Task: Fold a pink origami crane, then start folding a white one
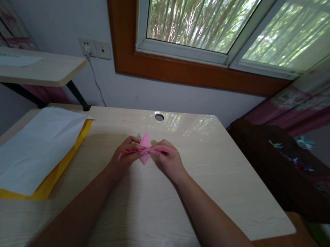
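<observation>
Fingers (131, 142) of both hands pinching pink folded paper (145, 142), L hand (124, 156) & R hand (166, 158).

No readable writing here

We find no legible text, label, brand or number: the red marks on the pale patterned panel (9, 22) behind the light wooden shelf (44, 71) are too blurred for us to read.

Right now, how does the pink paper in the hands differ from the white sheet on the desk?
The pink paper is small and folded into points; the white sheet is large and mostly flat, with light creases. The pink paper is pinched between the left hand and right hand; the white sheet lies untouched at the desk's left side, on a yellow sheet. Both are thin paper.
</observation>
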`<state>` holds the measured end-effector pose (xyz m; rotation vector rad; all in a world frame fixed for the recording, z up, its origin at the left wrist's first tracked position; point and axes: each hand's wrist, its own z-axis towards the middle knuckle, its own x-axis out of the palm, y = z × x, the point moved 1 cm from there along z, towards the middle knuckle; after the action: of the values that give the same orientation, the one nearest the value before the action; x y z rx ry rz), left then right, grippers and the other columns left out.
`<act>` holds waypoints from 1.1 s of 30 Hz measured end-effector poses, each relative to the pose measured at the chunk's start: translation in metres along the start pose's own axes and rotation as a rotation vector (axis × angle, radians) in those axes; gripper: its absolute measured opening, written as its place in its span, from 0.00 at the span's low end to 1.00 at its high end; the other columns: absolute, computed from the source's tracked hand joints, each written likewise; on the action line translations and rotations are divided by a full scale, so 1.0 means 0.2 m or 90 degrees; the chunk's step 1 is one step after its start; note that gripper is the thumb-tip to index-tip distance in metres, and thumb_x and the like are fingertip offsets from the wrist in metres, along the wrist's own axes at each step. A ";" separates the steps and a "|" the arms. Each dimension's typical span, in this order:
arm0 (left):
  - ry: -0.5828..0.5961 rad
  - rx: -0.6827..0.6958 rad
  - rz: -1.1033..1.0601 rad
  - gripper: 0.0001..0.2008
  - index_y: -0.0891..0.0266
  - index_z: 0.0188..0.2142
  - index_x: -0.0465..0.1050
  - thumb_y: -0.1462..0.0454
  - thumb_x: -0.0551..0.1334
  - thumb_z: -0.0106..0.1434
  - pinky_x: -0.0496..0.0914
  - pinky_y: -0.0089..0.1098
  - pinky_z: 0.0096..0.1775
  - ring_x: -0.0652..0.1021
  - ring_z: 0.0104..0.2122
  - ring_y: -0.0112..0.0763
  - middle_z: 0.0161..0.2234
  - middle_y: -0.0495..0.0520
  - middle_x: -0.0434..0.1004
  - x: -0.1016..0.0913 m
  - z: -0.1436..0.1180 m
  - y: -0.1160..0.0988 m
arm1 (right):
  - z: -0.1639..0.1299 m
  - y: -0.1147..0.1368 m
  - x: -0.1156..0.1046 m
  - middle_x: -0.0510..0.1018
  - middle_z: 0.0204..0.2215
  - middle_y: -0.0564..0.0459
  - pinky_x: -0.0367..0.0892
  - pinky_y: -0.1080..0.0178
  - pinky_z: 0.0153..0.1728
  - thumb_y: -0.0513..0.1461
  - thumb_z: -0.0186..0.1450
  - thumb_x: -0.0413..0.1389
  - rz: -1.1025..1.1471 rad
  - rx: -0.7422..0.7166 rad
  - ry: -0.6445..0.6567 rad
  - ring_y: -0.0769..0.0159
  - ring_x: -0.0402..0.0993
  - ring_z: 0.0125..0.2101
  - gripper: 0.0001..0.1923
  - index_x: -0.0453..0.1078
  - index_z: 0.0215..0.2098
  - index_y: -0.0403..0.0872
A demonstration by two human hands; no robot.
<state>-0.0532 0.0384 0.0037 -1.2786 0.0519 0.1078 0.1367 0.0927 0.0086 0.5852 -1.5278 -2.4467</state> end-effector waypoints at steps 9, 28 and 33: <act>-0.051 -0.010 -0.047 0.05 0.58 0.34 0.82 0.60 0.71 0.60 0.70 0.32 0.43 0.77 0.39 0.33 0.37 0.53 0.76 0.02 0.01 -0.01 | 0.00 -0.02 0.00 0.78 0.32 0.52 0.69 0.58 0.37 0.43 0.64 0.64 0.004 0.014 -0.046 0.61 0.74 0.34 0.03 0.81 0.34 0.54; -0.103 -0.196 -0.327 0.08 0.61 0.34 0.79 0.65 0.67 0.51 0.74 0.32 0.37 0.77 0.34 0.32 0.33 0.52 0.78 0.01 0.02 0.05 | -0.01 -0.02 -0.01 0.76 0.28 0.52 0.65 0.62 0.31 0.42 0.66 0.60 -0.137 -0.072 0.027 0.65 0.70 0.29 0.06 0.78 0.35 0.51; -0.080 -0.204 -0.366 0.13 0.61 0.38 0.80 0.67 0.69 0.51 0.75 0.32 0.39 0.79 0.35 0.32 0.35 0.52 0.80 0.01 0.02 0.06 | -0.01 -0.02 -0.01 0.75 0.28 0.52 0.64 0.62 0.30 0.42 0.66 0.60 -0.129 -0.056 0.020 0.65 0.70 0.29 0.06 0.78 0.34 0.50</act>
<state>-0.0524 0.0453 -0.0073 -1.5566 -0.4556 -0.3087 0.1400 0.0935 0.0053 0.7923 -1.4027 -2.6233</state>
